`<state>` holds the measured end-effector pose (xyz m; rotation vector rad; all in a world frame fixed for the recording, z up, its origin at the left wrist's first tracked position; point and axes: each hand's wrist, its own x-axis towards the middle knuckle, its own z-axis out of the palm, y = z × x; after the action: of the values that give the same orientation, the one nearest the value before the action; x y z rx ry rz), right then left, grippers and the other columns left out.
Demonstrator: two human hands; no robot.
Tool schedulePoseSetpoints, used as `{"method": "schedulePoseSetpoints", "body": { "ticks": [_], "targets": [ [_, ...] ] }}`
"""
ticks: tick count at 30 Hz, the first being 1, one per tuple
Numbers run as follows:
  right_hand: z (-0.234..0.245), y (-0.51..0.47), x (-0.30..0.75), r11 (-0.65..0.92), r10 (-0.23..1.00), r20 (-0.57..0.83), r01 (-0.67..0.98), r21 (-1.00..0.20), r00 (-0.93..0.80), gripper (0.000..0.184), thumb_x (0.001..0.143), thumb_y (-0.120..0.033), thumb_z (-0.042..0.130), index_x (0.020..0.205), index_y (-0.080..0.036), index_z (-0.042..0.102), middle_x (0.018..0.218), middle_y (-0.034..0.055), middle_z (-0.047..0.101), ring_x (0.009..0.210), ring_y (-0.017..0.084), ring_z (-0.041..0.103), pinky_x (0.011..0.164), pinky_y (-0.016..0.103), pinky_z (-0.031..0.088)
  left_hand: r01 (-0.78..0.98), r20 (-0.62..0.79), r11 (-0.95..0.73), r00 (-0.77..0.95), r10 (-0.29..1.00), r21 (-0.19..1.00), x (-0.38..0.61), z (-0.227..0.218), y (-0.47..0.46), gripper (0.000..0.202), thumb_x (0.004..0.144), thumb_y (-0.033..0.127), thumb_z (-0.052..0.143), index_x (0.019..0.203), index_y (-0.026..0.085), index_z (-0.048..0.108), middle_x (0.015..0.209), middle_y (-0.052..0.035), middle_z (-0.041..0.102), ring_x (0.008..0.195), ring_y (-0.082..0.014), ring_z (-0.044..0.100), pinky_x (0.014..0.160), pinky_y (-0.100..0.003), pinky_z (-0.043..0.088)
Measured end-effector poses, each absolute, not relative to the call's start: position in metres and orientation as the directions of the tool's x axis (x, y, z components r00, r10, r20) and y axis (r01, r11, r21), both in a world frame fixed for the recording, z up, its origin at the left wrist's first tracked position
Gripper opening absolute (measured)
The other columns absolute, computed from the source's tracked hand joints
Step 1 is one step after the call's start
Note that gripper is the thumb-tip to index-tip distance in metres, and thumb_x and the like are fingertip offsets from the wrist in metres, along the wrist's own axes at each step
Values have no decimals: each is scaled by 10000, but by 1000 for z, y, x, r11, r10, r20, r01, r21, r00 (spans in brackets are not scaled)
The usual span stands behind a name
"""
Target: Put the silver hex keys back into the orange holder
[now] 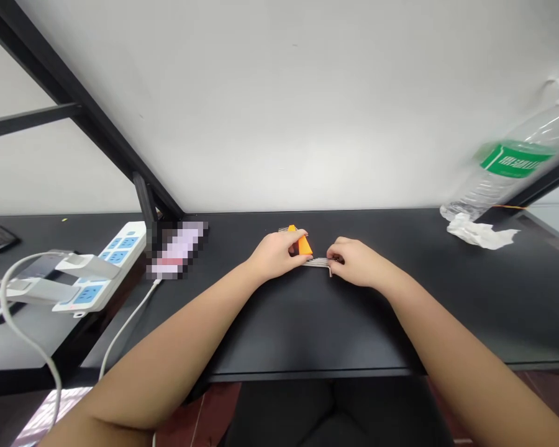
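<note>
Head view: the orange hex-key holder (304,247) is pinched in my left hand (276,254); hex keys (317,263) extend to my curled right hand (353,262), whose grip I can't tell. I'm seemingly working the keys; next calls for a steady left pinch.

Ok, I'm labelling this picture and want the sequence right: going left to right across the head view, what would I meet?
White power strip → pixelated pinkish item → left hand holding the orange piece → right hand → crumpled white tissue.
</note>
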<state>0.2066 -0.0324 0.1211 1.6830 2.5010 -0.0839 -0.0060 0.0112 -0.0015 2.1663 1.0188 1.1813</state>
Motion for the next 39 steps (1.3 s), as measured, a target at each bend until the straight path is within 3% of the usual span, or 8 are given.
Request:
{"method": "schedulePoseSetpoints", "body": {
  "ticks": [7,14,18,22,26,32,35,39],
  "targets": [
    [112,-40,200,437,896,-100,899,37,-432,43,862,-191,618,888,-187,653,937,67,593,783,159,551,663,273,406,356,532,-646,372,761,675,-6,-1,9,536,866,501,694,1331,247,611,1069,-27,732,938,-197,686,871,-320,523],
    [110,-28,193,515,852,287,802,-304,-438,91,926,-225,565,955,-197,648,958,29,653,840,141,601,778,266,469,394,613,-749,430,663,533,-2,5,3,522,927,531,634,1345,226,572,1119,-75,713,1038,-240,665,946,-373,493],
    [103,-26,185,480,876,277,763,-434,-394,98,916,-217,550,909,-194,645,885,0,681,773,124,614,744,248,478,413,603,-764,469,645,495,1,9,1,506,939,573,600,1289,207,597,1014,-74,710,962,-238,663,892,-371,495],
    [105,-20,197,357,934,221,782,-511,-282,150,873,-221,585,984,-196,683,923,8,713,791,135,646,763,259,502,486,542,-714,467,699,503,-3,9,3,499,918,501,639,1329,224,580,1078,-66,715,999,-245,671,853,-351,503],
    [116,-9,221,209,978,61,908,-363,-200,208,851,-174,572,975,-209,735,914,16,729,809,153,657,776,283,493,513,467,-630,424,776,583,-6,7,9,560,890,510,659,1364,222,580,1092,-47,727,974,-233,683,829,-333,511],
    [121,-13,223,299,949,-87,953,-43,-302,170,850,-150,575,907,-209,724,939,29,688,826,149,607,769,272,442,477,531,-637,355,770,606,-5,6,6,595,890,555,645,1370,208,590,941,-31,716,862,-203,674,767,-311,498],
    [121,-22,215,338,930,-148,941,-17,-336,94,863,-264,624,897,-208,690,953,34,647,810,145,583,726,262,431,421,571,-672,355,741,610,-5,7,2,585,890,541,656,1364,205,588,908,-14,714,818,-179,671,766,-298,504],
    [121,-32,208,340,921,-197,940,-15,-336,162,838,-346,666,935,-216,648,1011,27,623,771,134,569,669,256,416,388,558,-673,378,739,630,-4,6,0,567,892,501,666,1373,213,580,867,7,708,768,-159,660,757,-293,510]
  ]
}}
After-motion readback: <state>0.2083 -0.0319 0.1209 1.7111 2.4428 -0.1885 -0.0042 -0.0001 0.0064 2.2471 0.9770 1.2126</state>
